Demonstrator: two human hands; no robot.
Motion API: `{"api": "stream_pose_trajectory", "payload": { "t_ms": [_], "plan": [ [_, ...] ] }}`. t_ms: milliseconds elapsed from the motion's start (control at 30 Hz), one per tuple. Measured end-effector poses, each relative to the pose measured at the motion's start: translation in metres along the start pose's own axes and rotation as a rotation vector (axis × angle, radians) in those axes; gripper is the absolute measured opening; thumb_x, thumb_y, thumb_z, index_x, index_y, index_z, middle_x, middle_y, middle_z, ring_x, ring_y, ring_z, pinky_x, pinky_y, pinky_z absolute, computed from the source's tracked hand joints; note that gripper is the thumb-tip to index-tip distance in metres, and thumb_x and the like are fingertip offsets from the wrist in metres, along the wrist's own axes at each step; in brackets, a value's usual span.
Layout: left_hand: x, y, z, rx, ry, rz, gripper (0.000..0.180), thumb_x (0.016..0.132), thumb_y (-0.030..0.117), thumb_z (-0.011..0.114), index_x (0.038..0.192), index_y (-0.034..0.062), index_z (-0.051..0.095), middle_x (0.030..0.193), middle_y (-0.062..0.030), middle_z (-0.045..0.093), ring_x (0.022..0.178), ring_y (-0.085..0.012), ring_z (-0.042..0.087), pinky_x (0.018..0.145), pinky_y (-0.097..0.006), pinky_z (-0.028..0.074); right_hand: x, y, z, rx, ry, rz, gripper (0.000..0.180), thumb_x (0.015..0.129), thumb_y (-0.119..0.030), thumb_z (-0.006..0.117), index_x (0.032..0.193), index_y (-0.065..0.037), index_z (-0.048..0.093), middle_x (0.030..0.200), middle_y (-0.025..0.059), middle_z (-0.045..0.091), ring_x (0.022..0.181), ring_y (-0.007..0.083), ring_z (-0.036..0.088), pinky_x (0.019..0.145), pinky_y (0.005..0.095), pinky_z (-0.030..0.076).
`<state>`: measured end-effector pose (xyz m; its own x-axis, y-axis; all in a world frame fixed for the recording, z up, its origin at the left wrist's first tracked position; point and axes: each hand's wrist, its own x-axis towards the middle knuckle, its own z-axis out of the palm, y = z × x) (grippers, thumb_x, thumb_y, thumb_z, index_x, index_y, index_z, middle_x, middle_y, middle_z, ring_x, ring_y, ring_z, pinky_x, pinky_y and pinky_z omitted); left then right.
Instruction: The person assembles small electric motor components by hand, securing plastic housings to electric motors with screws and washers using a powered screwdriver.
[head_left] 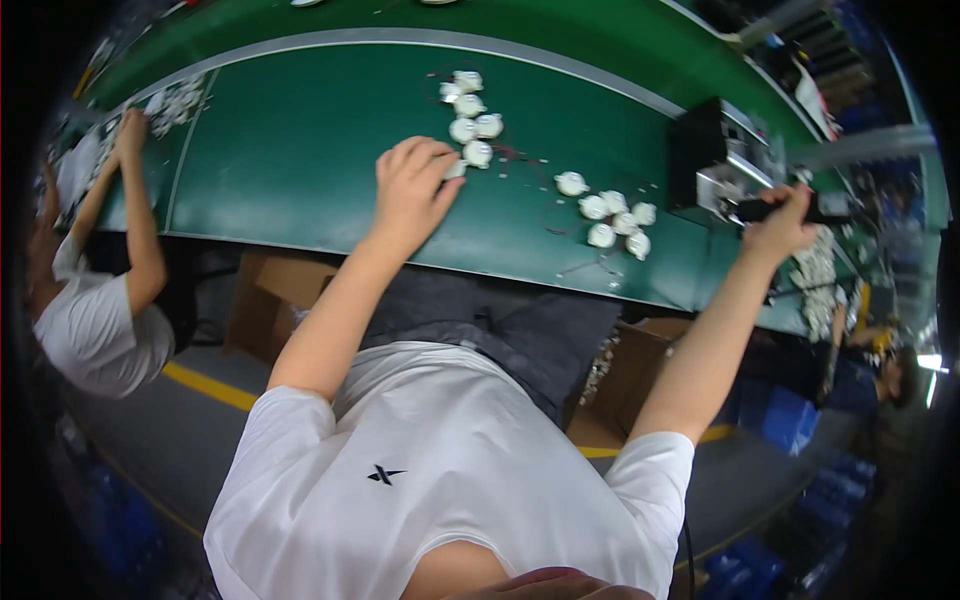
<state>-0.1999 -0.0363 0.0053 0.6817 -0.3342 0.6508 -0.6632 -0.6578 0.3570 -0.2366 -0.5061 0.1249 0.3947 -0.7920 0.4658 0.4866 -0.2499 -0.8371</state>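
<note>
My left hand [410,195] is over the green work surface, its thumb and fingers closed on a small white round part [455,169]. Just beyond it stands a cluster of similar white round parts [477,153] with thin dark and red wires. Out to the right, my right hand [783,228] grips a black cylindrical tool [832,207] that looks like an electric screwdriver. The tool lies across the front of a black box-shaped device [700,165] with a metal front; its tip cannot be made out.
A second group of white parts [620,222] with wires lies between my hands. More pale parts [815,285] are heaped at far right. Cardboard boxes [270,295] stand below the bench edge. At the left another person's hands [130,135] work near small white pieces.
</note>
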Motion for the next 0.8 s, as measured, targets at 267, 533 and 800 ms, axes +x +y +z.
{"api": "stream_pose_trajectory", "payload": {
  "t_ms": [267,533,800],
  "plan": [
    [0.000,0.015,-0.014,-0.119,-0.112,0.095,0.040,0.070,0.013,0.083,0.108,0.0094,0.069,0.108,-0.0020,0.066,0.117,-0.0269,0.056,0.096,-0.043,0.040,-0.052,-0.044,-0.005,0.119,-0.109,0.088,0.018,0.095,-0.015,0.065,0.100,-0.003,0.052,0.066,0.0053,0.051,0.055,0.0167,0.049,0.053,0.0333,0.045],
    [0.007,0.036,0.020,-0.821,-0.616,0.219,0.048,0.075,0.012,0.081,0.119,0.0069,0.064,0.111,-0.0076,0.060,0.109,-0.0278,0.060,0.090,-0.040,0.049,-0.154,-0.081,0.022,0.210,-0.385,0.153,0.051,0.095,-0.038,0.066,0.129,-0.006,0.045,0.069,0.0044,0.049,0.058,0.0165,0.047,0.057,0.0353,0.043],
    [0.040,0.034,0.068,-1.019,-0.728,0.424,0.049,0.079,0.013,0.076,0.125,0.0023,0.060,0.117,-0.0136,0.064,0.108,-0.0297,0.062,0.092,-0.039,0.051,-0.229,-0.096,0.058,0.192,-0.428,0.179,0.054,0.099,-0.051,0.056,0.135,-0.013,0.045,0.074,0.0019,0.045,0.060,0.0146,0.044,0.061,0.0327,0.041]
  ]
}}
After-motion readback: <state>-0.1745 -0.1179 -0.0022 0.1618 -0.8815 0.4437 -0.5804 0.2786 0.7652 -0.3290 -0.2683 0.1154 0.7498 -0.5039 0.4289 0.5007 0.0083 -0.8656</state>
